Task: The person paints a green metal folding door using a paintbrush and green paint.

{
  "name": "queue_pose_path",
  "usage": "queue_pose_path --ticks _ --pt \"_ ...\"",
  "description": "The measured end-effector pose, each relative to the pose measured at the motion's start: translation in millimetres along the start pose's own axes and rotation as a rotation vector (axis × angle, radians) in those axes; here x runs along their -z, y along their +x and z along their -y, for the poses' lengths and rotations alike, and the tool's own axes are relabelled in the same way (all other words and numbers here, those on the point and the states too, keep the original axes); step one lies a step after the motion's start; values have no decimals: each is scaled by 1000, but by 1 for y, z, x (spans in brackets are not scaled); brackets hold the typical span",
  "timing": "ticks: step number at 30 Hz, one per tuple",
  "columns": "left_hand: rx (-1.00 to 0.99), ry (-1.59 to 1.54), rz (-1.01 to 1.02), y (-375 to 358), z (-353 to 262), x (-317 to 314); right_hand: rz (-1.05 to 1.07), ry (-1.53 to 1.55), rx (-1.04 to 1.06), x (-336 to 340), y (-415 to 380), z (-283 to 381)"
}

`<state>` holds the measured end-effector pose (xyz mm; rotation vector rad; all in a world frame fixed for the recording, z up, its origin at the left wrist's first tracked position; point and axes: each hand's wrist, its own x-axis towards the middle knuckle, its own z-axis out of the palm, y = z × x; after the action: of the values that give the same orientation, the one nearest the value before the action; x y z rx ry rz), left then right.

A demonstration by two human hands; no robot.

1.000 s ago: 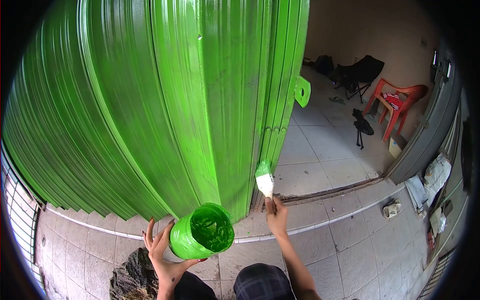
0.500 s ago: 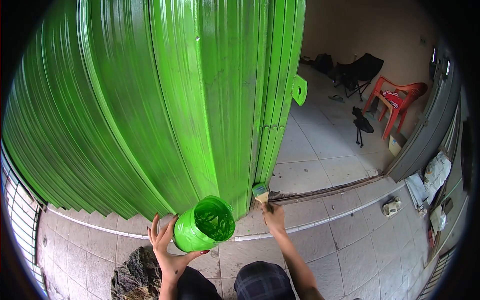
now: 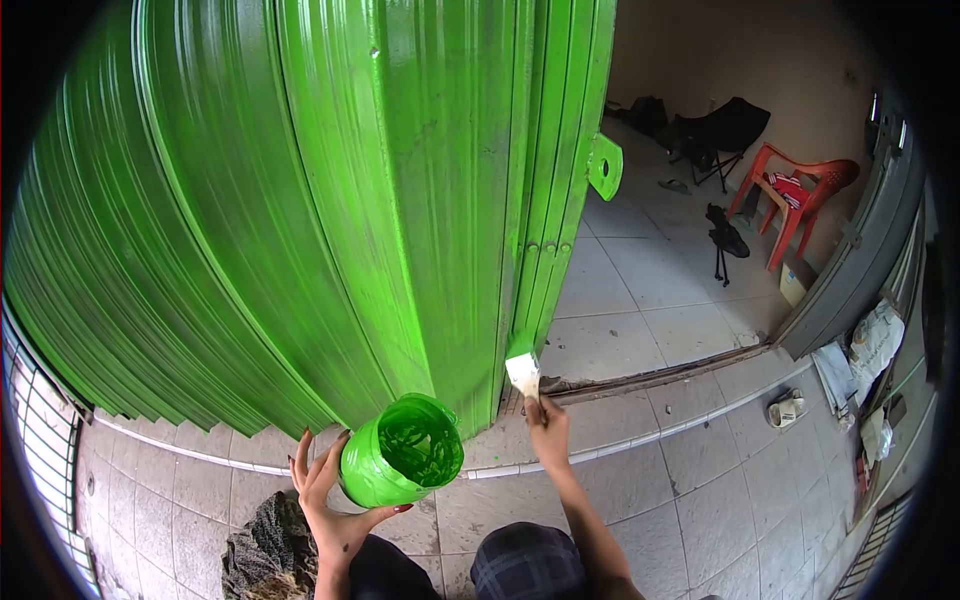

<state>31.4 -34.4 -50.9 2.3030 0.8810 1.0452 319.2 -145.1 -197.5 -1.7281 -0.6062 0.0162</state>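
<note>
My left hand [image 3: 333, 492] grips a green paint can [image 3: 375, 470] from its left side and underneath, tilted so that the wet green paint inside shows. In my right hand [image 3: 547, 432] is a paintbrush [image 3: 523, 373], its bristle end upward against the lower part of the green metal folding door [image 3: 455, 300], near the door's right edge. The bristle tips are hard to make out against the green. Streaks of darker, thinner green run down the door panels.
Right of the door, a doorway opens onto a tiled room with a red plastic chair [image 3: 806, 190] and a black folding chair [image 3: 722, 135]. A dark patterned cloth [image 3: 268, 553] lies by my left forearm. Pale shoes [image 3: 786, 408] and white bags [image 3: 873, 345] are at the right.
The paintbrush has moved up slightly along the door's edge, and its pale ferrule now faces me. My left hand and the can have shifted a little left in view.
</note>
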Motion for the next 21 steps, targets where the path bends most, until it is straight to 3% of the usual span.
queue_pose_path --ticks 4,7,9,14,21 --pt "10 -14 -8 -1 1 -4 118 -218 -174 0 -31 -68" --pt "16 -24 -11 1 -2 -5 160 -195 -295 -1 -40 -84" --pt "15 -36 -15 1 1 -6 195 -104 -376 6 -25 -51" --pt "2 -45 -12 2 2 -9 147 -86 -159 32 22 66" --pt "-1 -53 8 2 3 -8 -16 65 117 46 27 127"
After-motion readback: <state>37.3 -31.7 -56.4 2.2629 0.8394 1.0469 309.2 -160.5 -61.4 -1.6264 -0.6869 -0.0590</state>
